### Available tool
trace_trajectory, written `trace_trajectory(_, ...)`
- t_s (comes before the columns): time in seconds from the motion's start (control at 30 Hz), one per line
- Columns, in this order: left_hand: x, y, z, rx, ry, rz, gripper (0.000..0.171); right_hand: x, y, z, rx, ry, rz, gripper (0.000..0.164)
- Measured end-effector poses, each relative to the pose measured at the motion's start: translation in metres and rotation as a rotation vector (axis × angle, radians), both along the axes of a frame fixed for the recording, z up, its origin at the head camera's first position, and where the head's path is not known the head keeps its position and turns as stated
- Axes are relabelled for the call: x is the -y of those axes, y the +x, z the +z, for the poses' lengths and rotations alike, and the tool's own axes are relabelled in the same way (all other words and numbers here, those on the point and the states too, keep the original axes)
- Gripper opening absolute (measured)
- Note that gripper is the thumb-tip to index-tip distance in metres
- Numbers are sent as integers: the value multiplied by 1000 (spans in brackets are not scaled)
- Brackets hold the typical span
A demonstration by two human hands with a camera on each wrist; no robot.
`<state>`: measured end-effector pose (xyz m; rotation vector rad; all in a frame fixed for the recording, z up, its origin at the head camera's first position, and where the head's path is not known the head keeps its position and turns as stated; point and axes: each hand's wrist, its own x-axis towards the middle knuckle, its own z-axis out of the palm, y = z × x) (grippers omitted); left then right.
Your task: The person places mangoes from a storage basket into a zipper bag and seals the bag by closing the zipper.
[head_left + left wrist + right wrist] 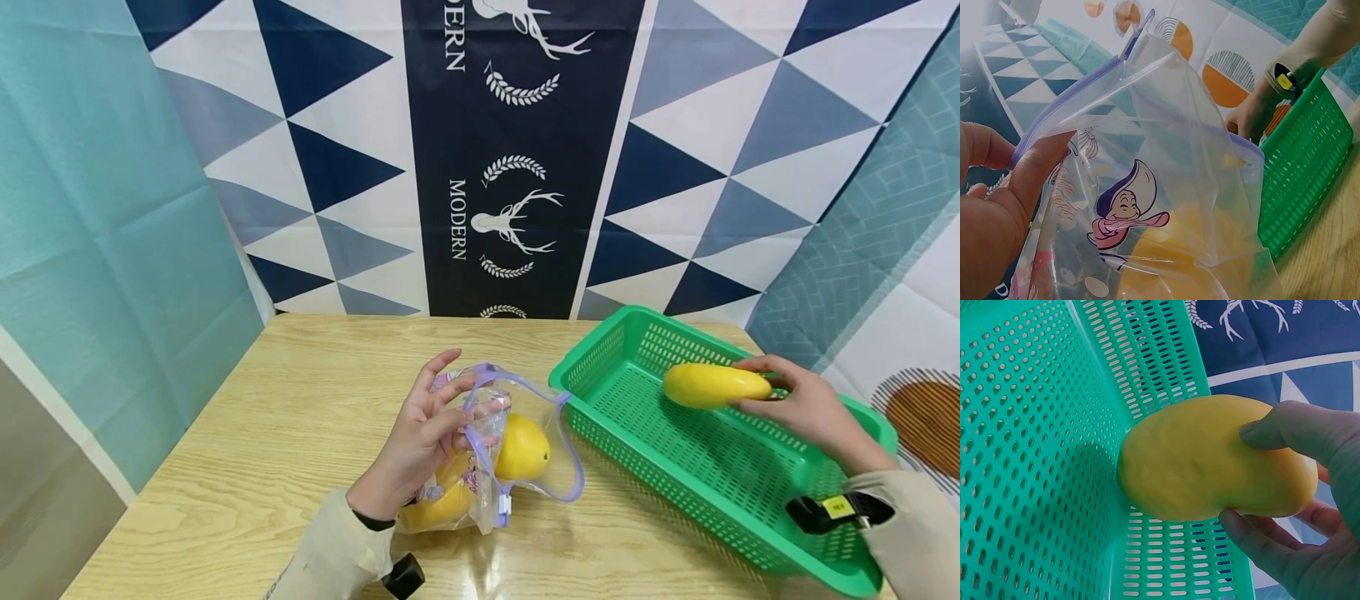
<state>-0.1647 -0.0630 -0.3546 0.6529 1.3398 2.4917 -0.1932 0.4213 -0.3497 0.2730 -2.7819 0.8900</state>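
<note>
My right hand [813, 407] grips a yellow mango [712, 386] by one end, above the green basket [633, 454]. In the right wrist view, the thumb lies on the near face of the mango [1191, 459] and the fingers curl beneath it. To the left, my left hand [420, 433] holds the purple-edged rim of a clear zip bag [579, 479], its mouth spread wide and facing right. Yellow mangoes [522, 447] lie inside the bag. Up close in the left wrist view, cartoon figures are printed on the bag [1129, 212].
The basket is long and perforated, standing at the right of the wooden table [322, 367]. A patterned cloth [360, 167] hangs behind the table's back edge. Teal cloth [112, 225] hangs on the left. The bag's zip slider [505, 504] hangs at the lower rim.
</note>
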Motion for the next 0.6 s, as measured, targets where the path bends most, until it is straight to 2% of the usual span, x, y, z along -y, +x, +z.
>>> trace_trajectory(0.3, 1, 1, 1, -10, 20, -11, 69, 3, 4, 5, 5, -36, 3, 49)
trace_trajectory(0.6, 1, 0, -1, -12, 2, -9, 68, 19, 12, 18, -72, -57, 44, 46)
